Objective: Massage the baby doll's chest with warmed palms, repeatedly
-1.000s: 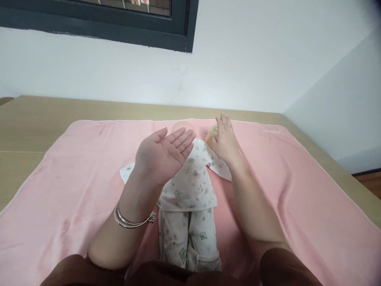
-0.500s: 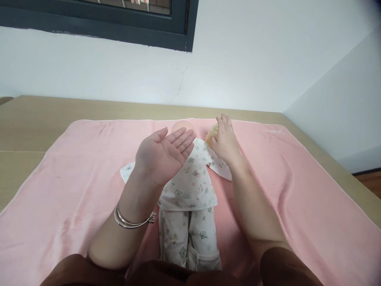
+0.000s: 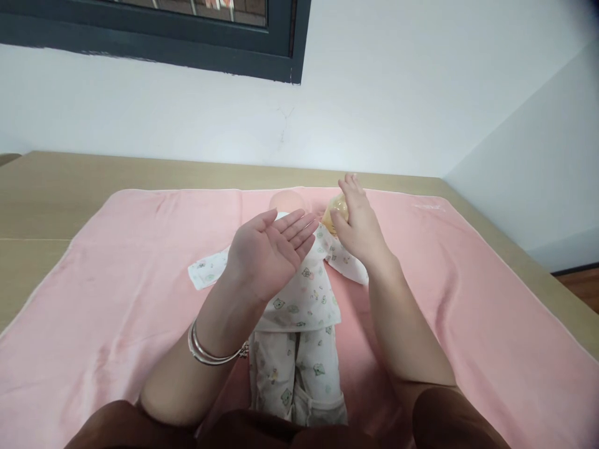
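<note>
My left hand [image 3: 274,252] is palm up with its fingers stretched out and nothing on it. It hovers above the chest of a doll's white printed top [image 3: 304,299], and a metal bracelet [image 3: 210,352] circles the wrist. My right hand [image 3: 360,221] has its fingers extended and its thumb apart. Just left of it stands a yellowish, shiny-topped bottle [image 3: 331,215], partly hidden behind the hand; whether they touch is unclear. The doll's round head [image 3: 286,201] shows beyond my left fingers. Matching printed trousers [image 3: 276,368] lie below the top.
A pink blanket [image 3: 116,280] lies under the doll across a wooden table [image 3: 56,187]. Behind the table rises a white wall [image 3: 374,93] with a dark window frame [image 3: 187,43]. Another wall stands at the right.
My left hand has moved slightly right and down, uncovering more of the doll's left-side sleeve. My right hand has shifted a little to the right, its thumb lifting off to show more of the bottle.
</note>
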A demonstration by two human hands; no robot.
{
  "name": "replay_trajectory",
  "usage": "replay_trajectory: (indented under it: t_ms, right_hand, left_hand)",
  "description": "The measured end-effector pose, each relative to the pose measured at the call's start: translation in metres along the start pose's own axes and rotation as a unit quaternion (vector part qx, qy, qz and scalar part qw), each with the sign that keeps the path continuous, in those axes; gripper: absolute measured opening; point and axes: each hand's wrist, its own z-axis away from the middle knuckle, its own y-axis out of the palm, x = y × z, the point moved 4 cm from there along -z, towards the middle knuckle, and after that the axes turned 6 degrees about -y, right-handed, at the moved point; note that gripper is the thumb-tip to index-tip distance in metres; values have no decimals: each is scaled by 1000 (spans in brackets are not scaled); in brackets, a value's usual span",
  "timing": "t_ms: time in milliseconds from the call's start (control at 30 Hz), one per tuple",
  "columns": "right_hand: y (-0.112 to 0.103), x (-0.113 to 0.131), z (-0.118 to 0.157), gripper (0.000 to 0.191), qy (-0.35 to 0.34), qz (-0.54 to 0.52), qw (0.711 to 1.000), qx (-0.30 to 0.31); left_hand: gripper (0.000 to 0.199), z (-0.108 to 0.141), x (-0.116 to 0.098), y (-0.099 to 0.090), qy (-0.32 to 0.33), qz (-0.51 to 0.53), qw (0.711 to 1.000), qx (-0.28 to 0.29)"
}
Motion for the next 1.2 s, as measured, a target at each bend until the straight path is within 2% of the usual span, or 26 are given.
replay_trajectory:
  t_ms: [167, 233, 400, 600, 733, 867, 967, 1067, 1200]
  right_hand:
    - [-10, 60, 20, 58, -87, -75, 993, 32]
    - [-10, 78, 29, 58, -100, -82, 990, 48]
    - [-7, 105, 49, 65, -80, -54, 989, 115]
    - [-10, 134, 69, 70, -159, -55, 969, 180]
    - [-15, 146, 76, 70, -197, -75, 965, 157]
    - [-17, 149, 79, 72, -218, -75, 966, 115]
    - [-17, 147, 80, 72, -215, -62, 969, 104]
    - [-17, 142, 78, 71, -194, -40, 976, 95]
    - [-19, 139, 77, 71, -179, -11, 980, 86]
  left_hand:
    - [53, -1, 3, 1, -5, 17, 1000, -6]
    - [51, 1, 2, 2, -7, 21, 1000, 5]
    - [51, 5, -1, 7, -26, 28, 998, 47]
    - [54, 8, -3, 6, -14, 4, 1000, -3]
    - [54, 9, 1, 5, -12, -23, 1000, 17]
    - [55, 10, 9, 5, 1, -32, 996, 85]
    - [55, 13, 14, 9, 7, -24, 993, 115]
    - [57, 16, 16, 15, -14, -1, 992, 129]
    - [57, 21, 10, 17, -28, 15, 988, 153]
